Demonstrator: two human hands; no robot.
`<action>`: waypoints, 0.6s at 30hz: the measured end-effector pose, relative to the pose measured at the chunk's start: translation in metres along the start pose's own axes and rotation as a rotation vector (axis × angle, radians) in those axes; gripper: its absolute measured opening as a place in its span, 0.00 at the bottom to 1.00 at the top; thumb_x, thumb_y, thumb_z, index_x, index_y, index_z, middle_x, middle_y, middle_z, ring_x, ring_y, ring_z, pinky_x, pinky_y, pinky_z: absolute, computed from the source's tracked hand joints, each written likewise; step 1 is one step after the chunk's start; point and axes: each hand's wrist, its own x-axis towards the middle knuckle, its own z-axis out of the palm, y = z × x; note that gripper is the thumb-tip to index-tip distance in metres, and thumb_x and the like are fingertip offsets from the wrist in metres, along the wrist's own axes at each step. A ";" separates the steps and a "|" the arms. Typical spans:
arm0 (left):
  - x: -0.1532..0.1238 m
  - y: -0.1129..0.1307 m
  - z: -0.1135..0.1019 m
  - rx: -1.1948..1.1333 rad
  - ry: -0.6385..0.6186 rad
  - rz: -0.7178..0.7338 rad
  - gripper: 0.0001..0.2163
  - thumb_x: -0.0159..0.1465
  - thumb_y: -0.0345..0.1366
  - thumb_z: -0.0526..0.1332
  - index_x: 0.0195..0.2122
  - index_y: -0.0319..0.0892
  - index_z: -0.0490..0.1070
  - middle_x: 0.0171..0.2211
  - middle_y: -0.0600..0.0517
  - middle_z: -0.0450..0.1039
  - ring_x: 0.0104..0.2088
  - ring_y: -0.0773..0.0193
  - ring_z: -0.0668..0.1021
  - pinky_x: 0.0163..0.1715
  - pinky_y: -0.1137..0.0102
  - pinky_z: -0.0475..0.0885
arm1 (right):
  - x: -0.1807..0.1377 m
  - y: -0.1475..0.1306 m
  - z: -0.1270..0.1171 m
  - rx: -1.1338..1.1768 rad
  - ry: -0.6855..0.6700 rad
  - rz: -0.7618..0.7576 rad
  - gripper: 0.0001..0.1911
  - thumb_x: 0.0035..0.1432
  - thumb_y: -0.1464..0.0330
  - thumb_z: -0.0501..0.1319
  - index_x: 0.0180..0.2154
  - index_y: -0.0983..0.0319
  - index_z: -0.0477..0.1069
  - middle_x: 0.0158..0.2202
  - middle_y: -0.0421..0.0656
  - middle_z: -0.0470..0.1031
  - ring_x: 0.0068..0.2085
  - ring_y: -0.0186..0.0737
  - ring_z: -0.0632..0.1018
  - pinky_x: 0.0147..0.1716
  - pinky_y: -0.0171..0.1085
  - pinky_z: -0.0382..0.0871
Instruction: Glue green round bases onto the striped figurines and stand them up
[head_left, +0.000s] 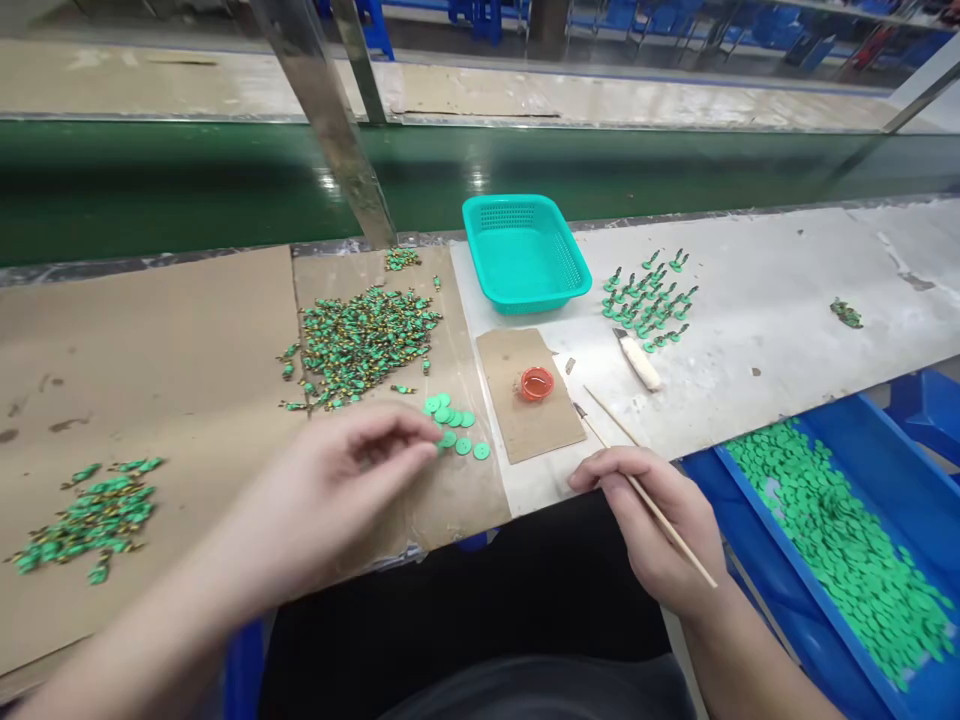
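Head view: the left hand [330, 495] pinches narrowly at a small cluster of green discs [454, 425] lying on the table [750, 380]; whether it grips one is hidden. The right hand [652, 525] closes around a thin wooden stick [675, 535] like a pen, its long axis slanting up-left toward a cardboard square [499, 400] bearing a red cup [537, 383]. Farther out lie a heap of green-and-gold parts [367, 345], a teal basket [517, 255], and a blue tray [784, 510] full of green discs.

Bright overhead light, soft shadow under left hand [330, 490], glare on green conveyor belt [330, 182], curved edges
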 end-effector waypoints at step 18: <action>-0.043 -0.006 0.062 0.297 0.369 0.405 0.05 0.80 0.38 0.68 0.54 0.55 0.82 0.44 0.54 0.83 0.47 0.55 0.85 0.50 0.55 0.75 | 0.043 0.005 0.008 0.240 0.202 -0.028 0.06 0.82 0.66 0.69 0.52 0.56 0.87 0.38 0.41 0.86 0.39 0.38 0.88 0.42 0.38 0.86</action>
